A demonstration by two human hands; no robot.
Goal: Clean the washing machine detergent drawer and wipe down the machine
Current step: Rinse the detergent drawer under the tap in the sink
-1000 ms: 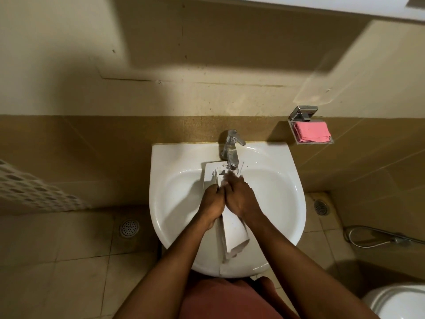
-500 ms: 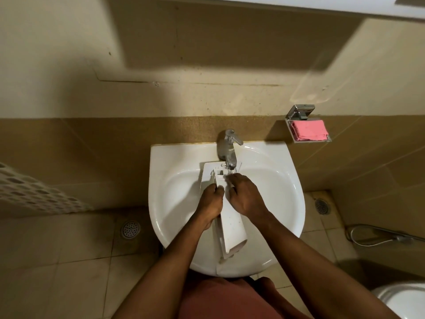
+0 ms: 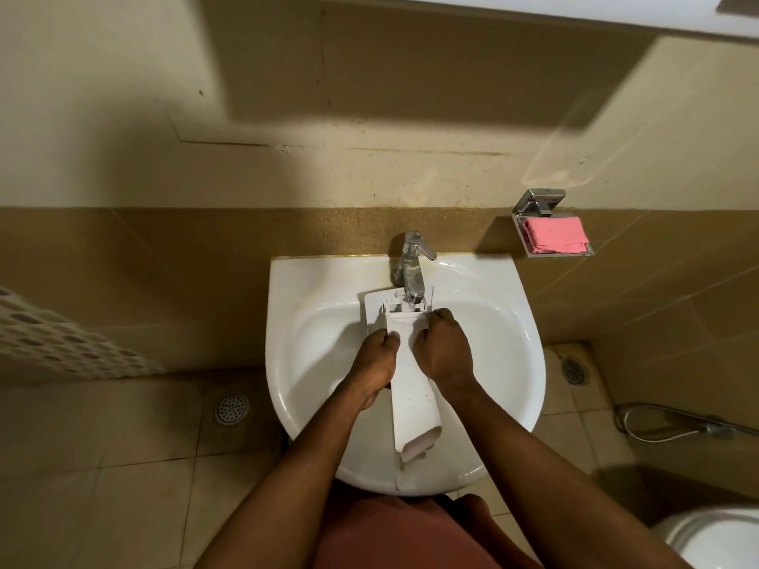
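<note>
A long white detergent drawer lies lengthwise over the white sink, its far end under the chrome tap. Water runs from the tap onto that end. My left hand grips the drawer's left edge near its middle. My right hand has its fingers curled around the drawer's right edge, slightly farther up. The drawer's near end reaches past the sink's front rim.
A pink cloth lies in a metal wall dish right of the tap. Floor drains sit left and right of the sink. A hose lies on the floor at right, a toilet at bottom right.
My right hand has slid from the drawer's top over to its right edge, apart from the left hand. The left hand keeps its grip.
</note>
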